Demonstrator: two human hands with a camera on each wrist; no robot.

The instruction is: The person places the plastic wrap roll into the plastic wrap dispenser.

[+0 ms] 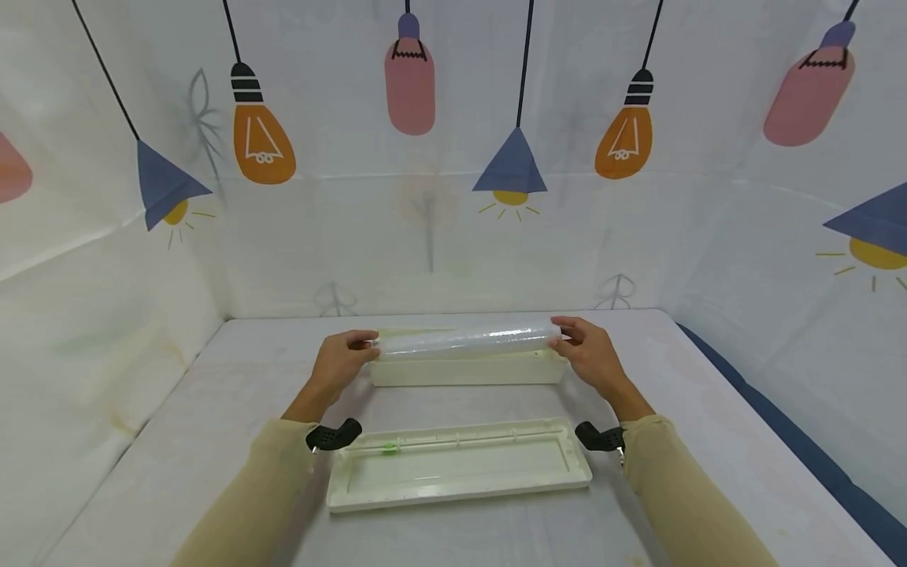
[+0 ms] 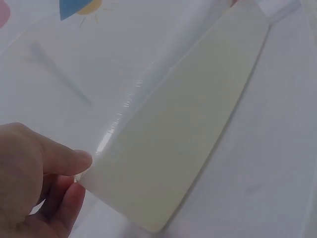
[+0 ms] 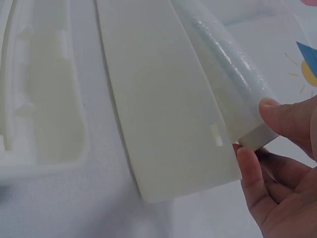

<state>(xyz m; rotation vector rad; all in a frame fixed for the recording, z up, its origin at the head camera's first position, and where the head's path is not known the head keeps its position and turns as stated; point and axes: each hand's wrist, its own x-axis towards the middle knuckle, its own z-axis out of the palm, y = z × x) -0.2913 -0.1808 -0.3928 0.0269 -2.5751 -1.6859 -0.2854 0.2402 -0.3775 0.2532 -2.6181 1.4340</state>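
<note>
A shiny roll of cling film lies lengthwise at the opening of a long cream box. My left hand grips its left end between thumb and fingers. At the opposite end, my right hand holds the roll the same way, thumb on top. In the right wrist view, the roll is tilted, its near end raised by the box's rim. The left wrist view has the film's glossy edge along the box wall. The inside of the box is mostly hidden.
A long cream lid lies inner side up on the white-covered table, between my forearms, with a small green spot on it. A white sheet printed with lamps stands behind the table and along both sides.
</note>
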